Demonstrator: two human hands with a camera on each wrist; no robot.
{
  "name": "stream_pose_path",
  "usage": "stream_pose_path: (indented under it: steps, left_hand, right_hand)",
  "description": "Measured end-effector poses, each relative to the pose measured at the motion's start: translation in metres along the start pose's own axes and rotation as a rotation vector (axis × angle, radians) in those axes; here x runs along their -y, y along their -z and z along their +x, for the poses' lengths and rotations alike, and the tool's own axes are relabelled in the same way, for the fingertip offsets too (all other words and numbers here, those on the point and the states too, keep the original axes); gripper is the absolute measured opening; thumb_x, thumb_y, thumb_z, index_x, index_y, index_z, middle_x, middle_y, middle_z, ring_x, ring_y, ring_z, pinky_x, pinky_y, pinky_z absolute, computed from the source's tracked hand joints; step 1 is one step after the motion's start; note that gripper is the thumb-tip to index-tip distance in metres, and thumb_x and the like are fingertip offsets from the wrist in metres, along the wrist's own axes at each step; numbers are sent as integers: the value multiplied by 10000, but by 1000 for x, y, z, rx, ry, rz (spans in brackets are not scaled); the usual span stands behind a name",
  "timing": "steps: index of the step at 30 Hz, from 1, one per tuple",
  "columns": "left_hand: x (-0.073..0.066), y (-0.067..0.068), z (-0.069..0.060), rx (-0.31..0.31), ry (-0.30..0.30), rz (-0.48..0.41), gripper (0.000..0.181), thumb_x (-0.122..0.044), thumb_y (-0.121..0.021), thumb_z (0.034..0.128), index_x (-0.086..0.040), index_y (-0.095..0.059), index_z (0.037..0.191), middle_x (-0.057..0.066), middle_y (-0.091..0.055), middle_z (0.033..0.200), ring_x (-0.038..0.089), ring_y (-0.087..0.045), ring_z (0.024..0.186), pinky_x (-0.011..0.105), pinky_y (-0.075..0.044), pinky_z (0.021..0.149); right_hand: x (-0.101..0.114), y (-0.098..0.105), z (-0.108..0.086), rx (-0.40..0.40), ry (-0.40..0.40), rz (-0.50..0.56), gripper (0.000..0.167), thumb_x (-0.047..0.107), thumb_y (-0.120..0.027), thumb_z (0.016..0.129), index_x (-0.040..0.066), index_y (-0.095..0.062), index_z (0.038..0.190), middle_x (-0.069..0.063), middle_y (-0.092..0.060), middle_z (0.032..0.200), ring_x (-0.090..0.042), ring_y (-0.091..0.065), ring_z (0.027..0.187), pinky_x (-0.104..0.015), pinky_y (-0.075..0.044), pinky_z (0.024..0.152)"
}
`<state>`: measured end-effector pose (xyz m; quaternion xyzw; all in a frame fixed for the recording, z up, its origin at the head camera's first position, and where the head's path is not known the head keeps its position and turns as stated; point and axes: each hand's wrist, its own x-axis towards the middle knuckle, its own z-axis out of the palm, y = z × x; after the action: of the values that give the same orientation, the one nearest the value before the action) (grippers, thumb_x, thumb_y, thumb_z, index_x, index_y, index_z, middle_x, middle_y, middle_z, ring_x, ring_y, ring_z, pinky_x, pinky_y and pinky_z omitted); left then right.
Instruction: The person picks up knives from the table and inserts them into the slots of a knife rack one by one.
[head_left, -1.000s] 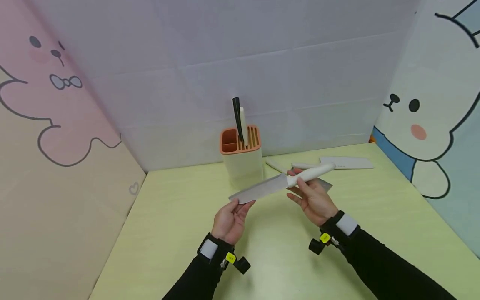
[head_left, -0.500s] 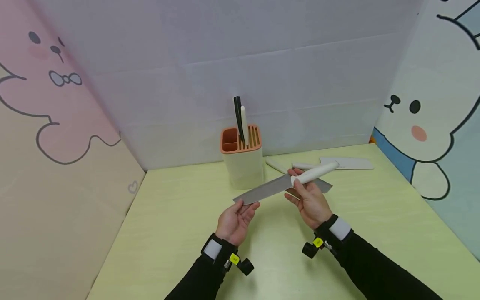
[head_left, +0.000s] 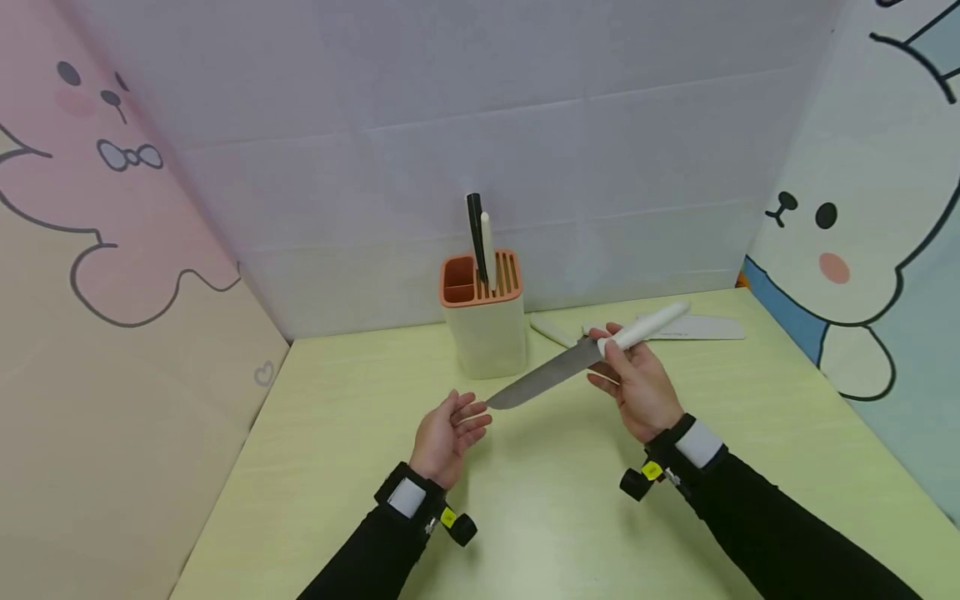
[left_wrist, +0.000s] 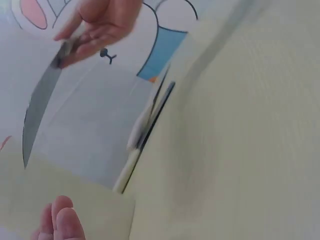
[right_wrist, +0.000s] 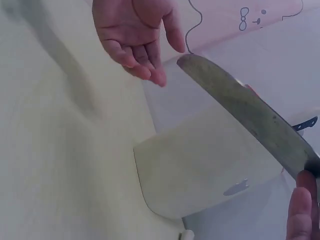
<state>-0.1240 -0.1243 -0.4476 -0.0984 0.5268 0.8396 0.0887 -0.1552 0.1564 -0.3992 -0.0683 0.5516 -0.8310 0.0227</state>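
White-handled, our one raised knife is gripped by our right hand where handle meets blade; its long axis slants nearer and leftward to a tip just beside our relaxed, unladen left hand; beyond, we count one block bearing two upright handles, and two partly hidden lying knives.

Left of you is a pink cartoon animal with a bow tie; right, a white cartoon bear; ahead, a creased pale backdrop.
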Motion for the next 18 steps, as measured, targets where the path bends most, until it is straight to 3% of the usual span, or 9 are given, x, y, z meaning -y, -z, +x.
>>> stream_pose_path:
  steps: [5,11,15,18]
  left_hand:
    - [-28,11,12,-156,-163,236,384,-280,-460,1028,17,-520,1263,222,-580,1164,368,-584,1050,403,-518,879]
    - [-70,15,29,-252,-415,545,296,-215,-528,999,-30,-563,1227,147,-600,1102,284,-557,1015,409,-471,876]
    - [-91,11,42,-233,-609,872,327,-188,-560,975,-10,-565,1249,155,-583,1156,278,-533,1079,411,-449,913]
    - [-104,10,53,-168,-751,1167,406,-206,-596,957,8,-540,1297,174,-547,1257,305,-502,1181,430,-427,993]
  right_hand:
    - [19,2,7,-3,42,-165,484,299,-516,991,63,-307,1358,10,-598,1244,-110,-659,960,-237,-541,804]
    - [42,-5,18,-2,62,-314,565,327,-531,983,13,-319,1401,19,-615,1189,-153,-632,913,-242,-539,786]
    - [58,-13,26,24,90,-366,613,316,-538,983,-19,-302,1439,21,-622,1189,-154,-644,892,-236,-542,781]
    - [71,-21,33,36,114,-409,616,319,-543,979,-6,-310,1447,18,-630,1192,-137,-656,921,-234,-542,784]
